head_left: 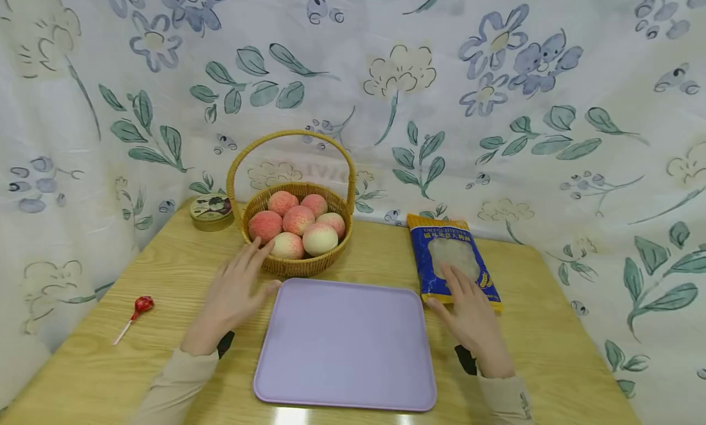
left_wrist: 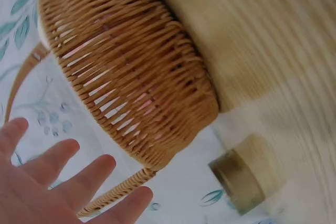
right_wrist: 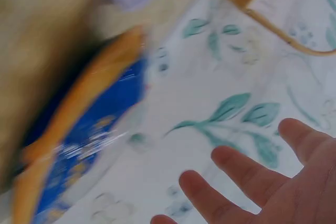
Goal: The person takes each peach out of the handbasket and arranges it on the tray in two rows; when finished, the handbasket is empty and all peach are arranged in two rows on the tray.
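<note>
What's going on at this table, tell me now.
A person has both arms out over a wooden table, holding nothing. The left grip, fingers spread, is near a wicker basket of peaches; the right grip is over the near end of a blue and orange pack. A lilac tray lies between the wrists. Off to the left, a red lollipop lies on the table, and a round tin stands beside the basket.

White patterned fabric (head_left: 353, 20) forms the backdrop and flanks both sides — printed with blue flowers, cream blooms and green leaf sprigs, lightly creased. Table (head_left: 562, 357): pale yellowish wood grain, surface glossy — two white light reflections (head_left: 290, 416) noted along the near side.
</note>
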The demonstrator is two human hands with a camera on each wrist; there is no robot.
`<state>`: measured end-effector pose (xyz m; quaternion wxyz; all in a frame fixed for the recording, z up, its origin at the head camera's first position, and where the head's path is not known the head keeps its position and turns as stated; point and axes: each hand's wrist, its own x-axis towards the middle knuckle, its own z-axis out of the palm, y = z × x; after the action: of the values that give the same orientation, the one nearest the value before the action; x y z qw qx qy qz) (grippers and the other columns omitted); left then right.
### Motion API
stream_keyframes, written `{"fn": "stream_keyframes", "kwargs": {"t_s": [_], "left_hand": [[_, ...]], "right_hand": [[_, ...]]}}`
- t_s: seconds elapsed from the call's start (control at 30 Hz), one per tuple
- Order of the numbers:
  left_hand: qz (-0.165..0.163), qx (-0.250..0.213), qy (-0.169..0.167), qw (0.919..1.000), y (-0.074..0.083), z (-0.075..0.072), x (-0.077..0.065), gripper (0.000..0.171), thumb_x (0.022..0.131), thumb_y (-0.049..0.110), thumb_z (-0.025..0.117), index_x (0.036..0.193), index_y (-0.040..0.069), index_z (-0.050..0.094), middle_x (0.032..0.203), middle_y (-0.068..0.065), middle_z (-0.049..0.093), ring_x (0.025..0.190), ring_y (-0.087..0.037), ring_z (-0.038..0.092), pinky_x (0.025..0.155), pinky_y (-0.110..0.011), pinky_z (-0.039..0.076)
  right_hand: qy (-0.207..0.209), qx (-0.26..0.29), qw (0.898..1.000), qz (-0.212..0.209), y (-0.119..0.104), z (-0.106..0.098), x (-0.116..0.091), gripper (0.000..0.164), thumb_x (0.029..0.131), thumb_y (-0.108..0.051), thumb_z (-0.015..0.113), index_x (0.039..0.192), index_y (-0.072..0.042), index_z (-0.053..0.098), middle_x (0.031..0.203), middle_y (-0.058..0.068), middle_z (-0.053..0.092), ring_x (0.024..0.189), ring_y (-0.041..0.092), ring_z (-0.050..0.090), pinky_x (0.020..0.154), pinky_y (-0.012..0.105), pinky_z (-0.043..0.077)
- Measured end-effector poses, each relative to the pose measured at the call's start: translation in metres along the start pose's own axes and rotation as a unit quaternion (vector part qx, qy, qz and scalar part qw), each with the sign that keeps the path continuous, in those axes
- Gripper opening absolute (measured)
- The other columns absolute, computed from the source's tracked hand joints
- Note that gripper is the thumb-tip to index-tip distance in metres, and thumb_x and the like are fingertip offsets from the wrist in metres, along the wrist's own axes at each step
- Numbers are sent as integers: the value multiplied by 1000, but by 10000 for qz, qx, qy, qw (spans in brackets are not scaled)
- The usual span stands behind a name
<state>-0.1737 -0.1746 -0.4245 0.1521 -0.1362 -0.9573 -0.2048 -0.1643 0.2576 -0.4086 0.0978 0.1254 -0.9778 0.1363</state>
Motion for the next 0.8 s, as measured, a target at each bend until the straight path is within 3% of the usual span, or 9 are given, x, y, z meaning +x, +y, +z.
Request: {"fn": "stream_keyframes", "kwargs": {"t_s": [0.17,0.4,0.67,0.8], "left_hand": [[-317,-369,183,9986,3,1,8,71,97,54,47,154,17,26,157,-20,28,141,-47,30,106,-69,27],[-709,-261,-73,9971,2,6,10,74,98,58,42,154,12,25,156,-23,28,136,-52,33,107,-69,26],[-785,-814,-50,9936,2,16,13,70,100,53,42,153,9,29,157,-25,26,137,-51,34,105,-66,33],[-803,-1006,19,9917,4,22,16,68,100,51,43,152,8,30,157,-24,26,136,-51,35,105,-65,34]], "right_hand": [[-12,468,9986,-234,-25,-7,29,74,95,-49,54,156,-20,22,153,19,36,138,44,37,108,64,31],[-195,891,9935,-679,-73,-9,73,71,94,-51,53,154,-19,29,149,16,45,134,41,44,106,59,37],[-826,1862,9764,-713,-121,18,121,72,96,-54,50,154,-18,26,156,12,35,143,34,35,114,53,31],[-924,2157,9691,-754,-140,32,134,73,94,-47,57,154,-16,28,155,13,36,142,32,36,115,50,32]]}}
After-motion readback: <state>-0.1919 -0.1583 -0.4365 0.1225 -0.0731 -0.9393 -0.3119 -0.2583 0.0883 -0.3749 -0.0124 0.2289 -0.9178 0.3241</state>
